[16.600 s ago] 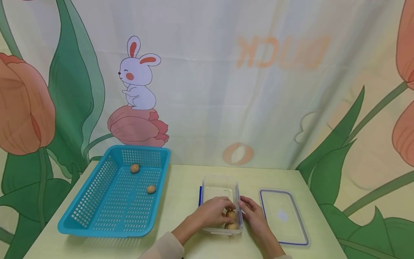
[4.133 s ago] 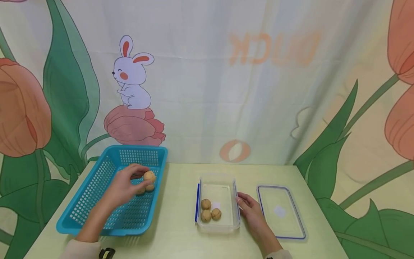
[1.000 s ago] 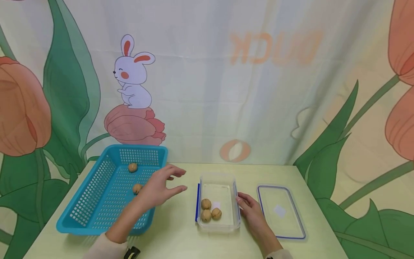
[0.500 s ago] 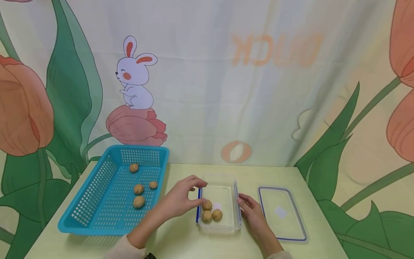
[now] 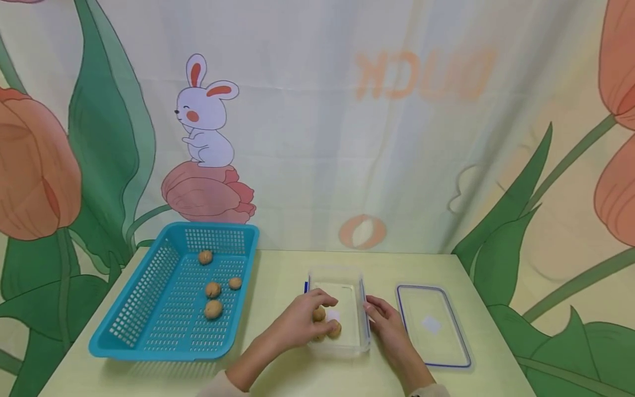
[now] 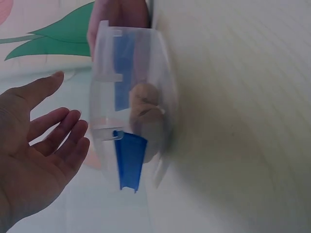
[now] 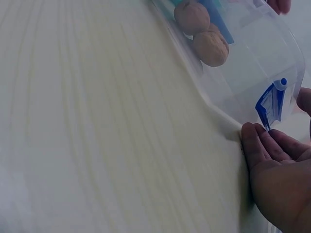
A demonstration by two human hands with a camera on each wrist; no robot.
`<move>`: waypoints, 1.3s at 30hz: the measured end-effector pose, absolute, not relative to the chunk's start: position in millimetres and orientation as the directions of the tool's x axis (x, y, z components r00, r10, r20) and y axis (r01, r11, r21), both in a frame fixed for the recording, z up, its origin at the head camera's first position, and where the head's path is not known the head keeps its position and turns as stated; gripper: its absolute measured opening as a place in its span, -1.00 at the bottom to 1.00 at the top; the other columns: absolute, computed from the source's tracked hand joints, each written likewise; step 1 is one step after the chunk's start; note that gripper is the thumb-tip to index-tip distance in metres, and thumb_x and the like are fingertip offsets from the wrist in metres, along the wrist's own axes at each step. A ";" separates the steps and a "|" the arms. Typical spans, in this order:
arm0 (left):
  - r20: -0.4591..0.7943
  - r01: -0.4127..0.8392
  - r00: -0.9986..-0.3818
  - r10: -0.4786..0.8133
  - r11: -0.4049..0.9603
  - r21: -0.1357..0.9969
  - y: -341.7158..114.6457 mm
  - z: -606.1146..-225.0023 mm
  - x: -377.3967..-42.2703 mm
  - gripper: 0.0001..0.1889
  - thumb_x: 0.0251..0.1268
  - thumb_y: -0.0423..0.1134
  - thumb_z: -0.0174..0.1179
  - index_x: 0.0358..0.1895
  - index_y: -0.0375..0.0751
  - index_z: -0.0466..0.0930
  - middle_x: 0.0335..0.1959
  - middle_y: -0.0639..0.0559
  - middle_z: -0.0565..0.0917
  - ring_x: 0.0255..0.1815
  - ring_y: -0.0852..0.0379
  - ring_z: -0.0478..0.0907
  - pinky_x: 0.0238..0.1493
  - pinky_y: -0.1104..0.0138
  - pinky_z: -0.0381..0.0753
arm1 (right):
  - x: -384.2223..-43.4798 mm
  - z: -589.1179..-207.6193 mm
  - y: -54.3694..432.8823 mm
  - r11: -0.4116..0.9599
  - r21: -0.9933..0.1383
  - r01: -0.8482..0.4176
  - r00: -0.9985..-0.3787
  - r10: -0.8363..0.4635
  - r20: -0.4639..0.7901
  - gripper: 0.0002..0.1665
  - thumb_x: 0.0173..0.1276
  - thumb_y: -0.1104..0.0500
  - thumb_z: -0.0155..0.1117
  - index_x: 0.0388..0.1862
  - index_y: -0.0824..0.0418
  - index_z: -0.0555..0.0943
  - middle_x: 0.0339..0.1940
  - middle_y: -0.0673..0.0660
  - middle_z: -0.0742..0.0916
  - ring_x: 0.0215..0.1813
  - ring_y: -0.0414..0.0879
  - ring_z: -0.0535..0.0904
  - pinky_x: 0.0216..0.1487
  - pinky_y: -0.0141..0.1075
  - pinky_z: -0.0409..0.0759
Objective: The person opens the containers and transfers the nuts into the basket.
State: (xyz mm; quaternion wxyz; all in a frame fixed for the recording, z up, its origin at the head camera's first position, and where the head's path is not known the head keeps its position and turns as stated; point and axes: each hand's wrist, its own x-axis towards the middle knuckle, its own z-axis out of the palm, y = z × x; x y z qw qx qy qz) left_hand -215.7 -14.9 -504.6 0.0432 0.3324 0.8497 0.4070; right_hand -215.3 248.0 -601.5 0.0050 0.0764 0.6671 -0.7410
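My left hand (image 5: 302,320) is over the left side of a clear plastic food container (image 5: 347,298), thumb and fingers apart with nothing between them. In the left wrist view, the fingers (image 6: 68,150) curve loosely just above the container's rim. Inside lie three walnuts (image 5: 335,329), one largely hidden by the left hand. My right hand (image 5: 392,331) holds the container's right wall, its thumb at the rim and the fingertips (image 7: 250,131) beside a blue latch (image 7: 272,104). Several walnuts (image 5: 213,309) sit loose in a blue perforated basket (image 5: 173,325) at the left.
A clear lid (image 5: 448,314) with a blue seal lies flat on the table, right of the right hand. The basket stands left of the container, with bare tabletop (image 5: 278,270) between them. A printed curtain (image 5: 297,138) hangs along the table's back edge.
Earlier, my left hand was at walnuts in the container, then held one over the basket; that walnut now lies there. The empty left hand has come back right. The right hand stays at the container.
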 end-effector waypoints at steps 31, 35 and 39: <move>0.135 0.739 -0.632 0.763 0.542 0.400 11.1 -543.0 -247.5 -0.58 0.25 -0.21 0.49 0.18 -0.19 0.74 0.09 0.10 0.71 0.21 0.17 0.62 0.34 0.35 0.54 | -214.4 -597.8 248.6 -0.081 -0.991 0.107 -0.988 0.103 -0.115 -0.35 0.59 0.03 0.34 0.44 0.41 0.49 0.39 0.37 0.62 0.30 -0.05 0.60 0.20 -0.33 0.65; 0.132 0.749 -0.628 0.767 0.550 0.371 11.9 -545.2 -248.4 -0.58 0.22 -0.22 0.51 0.16 -0.18 0.75 0.08 0.11 0.72 0.18 0.16 0.63 0.32 0.35 0.55 | -215.6 -599.6 248.1 -0.095 -0.990 0.102 -0.988 0.108 -0.112 -0.38 0.59 0.05 0.33 0.42 0.42 0.50 0.37 0.38 0.63 0.26 -0.09 0.62 0.17 -0.33 0.67; 0.133 0.758 -0.625 0.769 0.558 0.337 11.4 -548.2 -248.6 -0.61 0.22 -0.24 0.51 0.13 -0.18 0.76 0.04 0.10 0.73 0.12 0.16 0.65 0.27 0.34 0.58 | -215.9 -604.3 246.8 -0.105 -0.988 0.112 -0.987 0.102 -0.122 -0.38 0.59 0.05 0.34 0.43 0.41 0.50 0.37 0.37 0.63 0.25 -0.10 0.62 0.15 -0.34 0.67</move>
